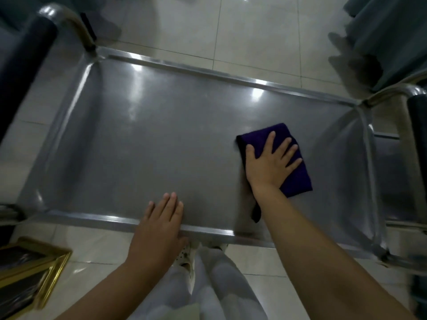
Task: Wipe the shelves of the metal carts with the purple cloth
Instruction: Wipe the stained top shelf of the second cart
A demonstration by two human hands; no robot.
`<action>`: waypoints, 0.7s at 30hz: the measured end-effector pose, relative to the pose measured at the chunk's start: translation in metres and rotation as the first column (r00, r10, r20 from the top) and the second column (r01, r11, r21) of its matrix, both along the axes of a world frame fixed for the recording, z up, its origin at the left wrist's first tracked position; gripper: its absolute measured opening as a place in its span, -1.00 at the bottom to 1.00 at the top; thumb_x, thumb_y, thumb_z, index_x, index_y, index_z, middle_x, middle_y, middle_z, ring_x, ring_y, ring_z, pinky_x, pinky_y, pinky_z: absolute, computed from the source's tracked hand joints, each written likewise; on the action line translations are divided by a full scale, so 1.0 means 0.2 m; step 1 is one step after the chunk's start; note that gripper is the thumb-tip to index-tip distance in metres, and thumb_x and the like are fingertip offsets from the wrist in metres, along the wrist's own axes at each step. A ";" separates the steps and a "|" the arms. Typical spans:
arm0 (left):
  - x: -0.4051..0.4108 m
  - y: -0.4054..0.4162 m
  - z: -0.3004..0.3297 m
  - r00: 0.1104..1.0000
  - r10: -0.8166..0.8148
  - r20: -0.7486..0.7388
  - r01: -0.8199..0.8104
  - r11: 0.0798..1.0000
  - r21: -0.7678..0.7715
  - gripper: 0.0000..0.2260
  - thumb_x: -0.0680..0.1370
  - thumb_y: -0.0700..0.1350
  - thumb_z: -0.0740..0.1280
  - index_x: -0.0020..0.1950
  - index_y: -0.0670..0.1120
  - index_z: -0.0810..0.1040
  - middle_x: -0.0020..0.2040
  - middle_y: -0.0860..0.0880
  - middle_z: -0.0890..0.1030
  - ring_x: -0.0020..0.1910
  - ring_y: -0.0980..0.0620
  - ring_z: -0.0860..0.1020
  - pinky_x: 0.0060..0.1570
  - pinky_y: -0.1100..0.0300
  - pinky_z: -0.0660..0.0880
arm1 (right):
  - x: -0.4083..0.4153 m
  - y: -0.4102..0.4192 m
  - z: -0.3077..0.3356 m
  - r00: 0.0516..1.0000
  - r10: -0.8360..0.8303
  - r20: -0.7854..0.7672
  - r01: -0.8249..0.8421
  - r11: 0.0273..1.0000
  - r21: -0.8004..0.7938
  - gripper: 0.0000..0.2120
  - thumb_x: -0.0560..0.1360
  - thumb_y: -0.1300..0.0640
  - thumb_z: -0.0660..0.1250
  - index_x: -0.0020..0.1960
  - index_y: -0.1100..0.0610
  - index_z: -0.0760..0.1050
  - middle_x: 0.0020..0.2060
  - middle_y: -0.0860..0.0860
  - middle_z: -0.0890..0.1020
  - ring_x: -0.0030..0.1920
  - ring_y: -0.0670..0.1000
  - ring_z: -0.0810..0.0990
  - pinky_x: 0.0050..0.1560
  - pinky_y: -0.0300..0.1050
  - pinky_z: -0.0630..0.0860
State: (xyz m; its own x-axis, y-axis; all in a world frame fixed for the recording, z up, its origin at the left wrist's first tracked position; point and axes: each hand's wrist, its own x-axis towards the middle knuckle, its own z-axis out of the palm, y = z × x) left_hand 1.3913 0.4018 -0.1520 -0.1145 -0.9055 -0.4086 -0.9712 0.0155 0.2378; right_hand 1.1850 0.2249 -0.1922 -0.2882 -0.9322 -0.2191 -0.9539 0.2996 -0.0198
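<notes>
The metal cart's top shelf [147,135] fills the middle of the head view, a shiny steel tray with a raised rim. A folded purple cloth [298,179] lies on the shelf's right part. My right hand [269,161] presses flat on the cloth with fingers spread and straight. One corner of the cloth hangs out below my wrist. My left hand [161,222] rests flat on the shelf's near rim, fingers straight and reaching onto the tray.
Dark padded handles stand at the cart's left end [25,61] and right end [418,125]. A gold-framed picture [30,273] lies on the tiled floor at the lower left. Grey-green fabric [388,38] hangs at the upper right. My legs are below the cart's near edge.
</notes>
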 end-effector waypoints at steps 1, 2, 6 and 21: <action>0.03 0.05 -0.02 1.000 0.007 -0.005 -0.007 0.999 -0.036 -0.23 0.15 0.08 0.63 0.26 -0.22 0.53 0.29 -0.22 0.51 0.28 -0.16 0.47 0.21 -0.14 0.32 | 0.11 0.00 0.00 0.999 0.050 0.010 -0.050 0.999 0.000 -0.27 0.55 -0.36 -0.14 0.58 -0.01 -0.22 0.55 0.19 -0.16 0.53 0.23 -0.23 0.46 0.29 -0.29; 0.05 0.09 -0.03 1.000 0.014 0.007 -0.014 0.999 -0.039 -0.27 0.08 0.03 0.65 0.18 -0.22 0.60 0.21 -0.21 0.57 0.19 -0.17 0.55 0.15 -0.16 0.36 | 0.22 0.00 0.00 0.994 0.104 0.021 -0.104 0.995 -0.001 -0.26 0.55 -0.36 -0.14 0.58 -0.01 -0.23 0.55 0.19 -0.17 0.53 0.23 -0.24 0.45 0.29 -0.31; 0.11 0.20 -0.09 1.000 0.016 0.014 -0.015 0.995 -0.101 -0.27 0.07 -0.14 0.66 0.21 -0.22 0.58 0.23 -0.22 0.55 0.20 -0.17 0.55 0.40 -0.04 0.21 | 0.62 0.04 0.00 0.929 0.363 0.071 -0.363 0.932 -0.015 -0.25 0.55 -0.37 -0.13 0.58 -0.01 -0.23 0.55 0.19 -0.19 0.53 0.23 -0.27 0.45 0.28 -0.32; -0.08 0.17 -0.06 0.990 0.049 0.135 -0.021 0.980 -0.197 -0.37 0.11 -0.06 0.65 0.09 -0.31 0.62 0.11 -0.29 0.61 0.08 -0.23 0.61 0.11 -0.16 0.40 | 0.18 0.21 -0.04 0.658 0.752 0.045 -0.752 0.659 -0.027 -0.28 0.51 -0.42 -0.11 0.57 -0.14 -0.12 0.57 0.06 -0.11 0.55 0.10 -0.23 0.48 0.17 -0.34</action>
State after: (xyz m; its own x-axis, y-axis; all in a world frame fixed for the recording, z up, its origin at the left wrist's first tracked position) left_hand 1.3747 0.4365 -0.1638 -0.0361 -0.9716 -0.2338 -0.9953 0.0138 0.0964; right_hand 1.2202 0.2678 -0.2000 0.5222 -0.8275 -0.2062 -0.8515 -0.5195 -0.0713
